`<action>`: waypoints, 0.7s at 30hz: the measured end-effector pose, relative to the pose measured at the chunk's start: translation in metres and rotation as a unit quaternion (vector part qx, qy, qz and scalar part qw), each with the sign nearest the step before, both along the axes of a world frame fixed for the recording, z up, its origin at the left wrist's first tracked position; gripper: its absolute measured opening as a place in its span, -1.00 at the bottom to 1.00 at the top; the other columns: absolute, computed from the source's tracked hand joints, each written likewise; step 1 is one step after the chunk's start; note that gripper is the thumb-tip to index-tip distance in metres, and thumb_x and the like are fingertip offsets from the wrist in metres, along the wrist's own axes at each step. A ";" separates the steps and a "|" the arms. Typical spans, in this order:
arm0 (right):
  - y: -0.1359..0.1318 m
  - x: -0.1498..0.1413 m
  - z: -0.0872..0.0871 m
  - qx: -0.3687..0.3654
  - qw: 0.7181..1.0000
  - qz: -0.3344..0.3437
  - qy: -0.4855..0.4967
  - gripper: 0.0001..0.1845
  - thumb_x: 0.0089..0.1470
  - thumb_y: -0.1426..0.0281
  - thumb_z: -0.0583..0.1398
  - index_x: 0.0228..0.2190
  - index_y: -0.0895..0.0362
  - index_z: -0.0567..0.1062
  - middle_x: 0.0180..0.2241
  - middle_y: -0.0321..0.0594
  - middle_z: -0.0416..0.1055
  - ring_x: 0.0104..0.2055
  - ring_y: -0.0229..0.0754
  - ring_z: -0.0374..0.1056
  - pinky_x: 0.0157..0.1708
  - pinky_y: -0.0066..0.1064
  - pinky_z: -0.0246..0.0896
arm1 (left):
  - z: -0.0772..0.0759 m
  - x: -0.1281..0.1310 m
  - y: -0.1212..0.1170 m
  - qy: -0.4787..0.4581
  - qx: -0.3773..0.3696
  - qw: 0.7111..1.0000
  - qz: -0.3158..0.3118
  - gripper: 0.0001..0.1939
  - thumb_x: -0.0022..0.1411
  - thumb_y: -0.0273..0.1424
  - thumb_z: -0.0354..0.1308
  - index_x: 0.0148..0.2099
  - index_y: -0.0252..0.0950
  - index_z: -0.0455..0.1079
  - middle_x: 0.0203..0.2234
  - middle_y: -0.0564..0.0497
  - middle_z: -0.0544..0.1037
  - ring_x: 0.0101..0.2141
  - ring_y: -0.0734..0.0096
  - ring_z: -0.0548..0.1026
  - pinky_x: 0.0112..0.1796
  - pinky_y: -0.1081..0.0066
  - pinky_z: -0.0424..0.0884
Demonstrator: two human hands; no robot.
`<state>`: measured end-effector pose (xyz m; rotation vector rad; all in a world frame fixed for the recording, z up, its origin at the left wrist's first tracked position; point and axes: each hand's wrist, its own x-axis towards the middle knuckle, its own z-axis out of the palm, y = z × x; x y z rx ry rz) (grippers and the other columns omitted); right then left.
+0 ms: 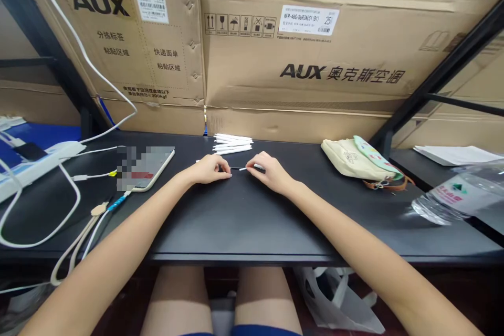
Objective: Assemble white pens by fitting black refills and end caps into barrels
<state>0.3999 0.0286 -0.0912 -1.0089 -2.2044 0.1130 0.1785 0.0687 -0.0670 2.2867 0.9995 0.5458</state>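
Observation:
Both my hands rest on the black table (pixel 244 220), close together near its middle. My left hand (pixel 210 169) is curled shut around a thin white pen body, whose end shows at its left. My right hand (pixel 268 170) pinches a small white pen part (pixel 252 167), with a thin dark refill between the two hands. Just behind them lies a pile of several white pens (pixel 232 144).
A phone (pixel 147 168) lies left of my hands, with charging cables (pixel 79 231) and a white power strip (pixel 35 163) further left. A cream pouch (pixel 360 160) sits to the right, a plastic water bottle (pixel 460 194) at the right edge. Cardboard boxes (pixel 299 47) wall the back.

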 end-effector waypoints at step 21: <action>0.000 -0.001 0.007 0.109 0.994 0.022 -0.017 -0.78 0.19 0.39 0.03 -0.37 0.09 0.47 -0.40 -0.14 0.43 -0.32 -0.14 0.25 -0.27 -0.27 0.22 | 0.000 0.013 -0.011 -0.222 -0.243 0.944 0.010 -0.78 -0.13 -0.32 0.36 -0.40 -0.34 0.52 -0.52 -0.08 0.54 -0.43 0.38 0.51 -0.46 0.45 0.51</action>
